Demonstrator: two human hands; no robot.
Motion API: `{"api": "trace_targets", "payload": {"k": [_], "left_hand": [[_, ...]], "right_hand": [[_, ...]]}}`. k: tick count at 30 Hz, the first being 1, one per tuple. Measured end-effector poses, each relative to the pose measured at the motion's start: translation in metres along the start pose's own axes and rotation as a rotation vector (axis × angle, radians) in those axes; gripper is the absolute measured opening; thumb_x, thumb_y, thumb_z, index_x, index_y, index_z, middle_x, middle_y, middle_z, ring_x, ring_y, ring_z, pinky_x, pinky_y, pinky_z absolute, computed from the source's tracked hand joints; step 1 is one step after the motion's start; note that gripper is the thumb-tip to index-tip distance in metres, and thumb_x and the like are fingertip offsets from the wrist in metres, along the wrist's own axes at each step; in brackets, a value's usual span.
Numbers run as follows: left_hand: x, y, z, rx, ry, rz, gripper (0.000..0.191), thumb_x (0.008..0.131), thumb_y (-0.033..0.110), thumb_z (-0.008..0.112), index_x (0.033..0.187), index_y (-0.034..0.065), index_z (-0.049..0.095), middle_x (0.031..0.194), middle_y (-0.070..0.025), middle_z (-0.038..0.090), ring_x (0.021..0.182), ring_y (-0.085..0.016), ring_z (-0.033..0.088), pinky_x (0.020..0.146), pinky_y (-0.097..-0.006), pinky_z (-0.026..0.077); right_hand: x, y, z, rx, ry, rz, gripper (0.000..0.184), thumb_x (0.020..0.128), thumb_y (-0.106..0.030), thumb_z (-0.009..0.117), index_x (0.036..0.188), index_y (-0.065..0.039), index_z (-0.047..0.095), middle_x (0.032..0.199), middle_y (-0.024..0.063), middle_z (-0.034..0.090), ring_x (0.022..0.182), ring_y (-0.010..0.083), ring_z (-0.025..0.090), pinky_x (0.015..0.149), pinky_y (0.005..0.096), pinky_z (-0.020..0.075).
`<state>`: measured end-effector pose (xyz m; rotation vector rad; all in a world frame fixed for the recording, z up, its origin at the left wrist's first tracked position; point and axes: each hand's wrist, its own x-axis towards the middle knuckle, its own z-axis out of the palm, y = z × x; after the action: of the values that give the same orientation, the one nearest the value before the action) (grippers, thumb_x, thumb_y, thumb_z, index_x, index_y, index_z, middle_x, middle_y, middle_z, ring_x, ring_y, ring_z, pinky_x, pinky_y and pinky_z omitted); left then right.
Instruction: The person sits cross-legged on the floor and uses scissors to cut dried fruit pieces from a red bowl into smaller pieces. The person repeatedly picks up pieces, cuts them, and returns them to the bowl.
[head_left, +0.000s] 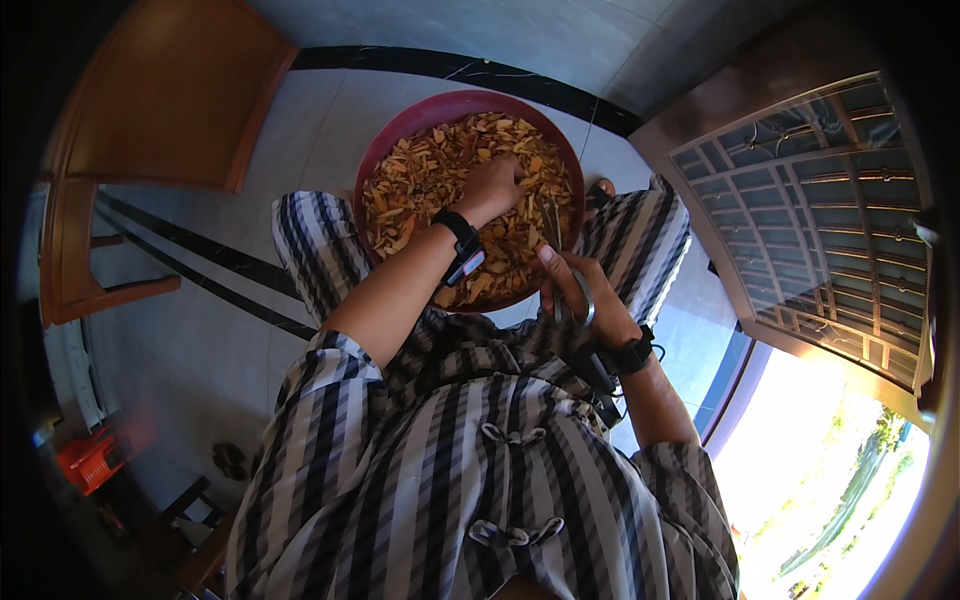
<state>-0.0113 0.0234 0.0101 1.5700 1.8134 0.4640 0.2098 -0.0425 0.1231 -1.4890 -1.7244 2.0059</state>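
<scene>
A round, dark pink basin (469, 100) stands between my striped trouser legs, filled with dried, sliced yellow-orange and reddish pieces (420, 180). My left hand (495, 186) lies on the pieces near the basin's middle, its fingers curled down; whether it grips a piece cannot be told. At the basin's lower right rim, my right hand (581, 289) holds metal scissors (589, 300), with fingers through the handle loops. The narrow blades point up over the pieces. Both wrists wear black straps.
Grey tiled floor (322, 127) with black stone bands surrounds the basin. Wooden furniture (172, 97) stands at the upper left. A door with a metal grille (825, 217) is at the right, beside a bright opening. An orange object (94, 461) and dark footwear (229, 459) lie at the lower left.
</scene>
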Motion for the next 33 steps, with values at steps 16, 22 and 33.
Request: {"api": "trace_targets", "payload": {"k": [16,22,33], "left_hand": [[-0.078,0.002,-0.062,-0.823,-0.179,-0.291,0.016,0.095,0.023,0.074,0.101,0.008,0.071,0.09,0.0006,0.069,0.081,-0.01,0.062,0.072,-0.0275,0.047],[-0.093,-0.002,-0.064,-0.894,-0.113,-0.301,0.017,0.093,0.022,0.074,0.097,0.0055,0.071,0.087,-0.0014,0.07,0.078,-0.01,0.064,0.068,-0.029,0.047],[-0.1,-0.006,-0.063,-0.9,-0.079,-0.289,0.018,0.093,0.02,0.073,0.098,0.0032,0.071,0.087,-0.0022,0.069,0.079,-0.011,0.063,0.071,-0.0279,0.049]], "right_hand": [[0.026,-0.004,0.024,0.025,0.001,-0.167,0.063,0.101,-0.057,0.059,0.088,0.004,0.068,0.065,0.004,0.058,0.061,0.014,0.059,0.058,0.0287,0.0468],[0.029,-0.01,0.022,-0.07,0.04,-0.173,0.065,0.098,-0.058,0.062,0.089,0.005,0.071,0.055,0.0026,0.055,0.052,0.0148,0.057,0.051,0.0298,0.0453],[0.033,-0.002,0.037,-0.082,-0.02,-0.2,0.066,0.098,-0.06,0.061,0.092,0.005,0.071,0.063,0.0061,0.061,0.054,0.0172,0.061,0.052,0.0329,0.0468]]}}
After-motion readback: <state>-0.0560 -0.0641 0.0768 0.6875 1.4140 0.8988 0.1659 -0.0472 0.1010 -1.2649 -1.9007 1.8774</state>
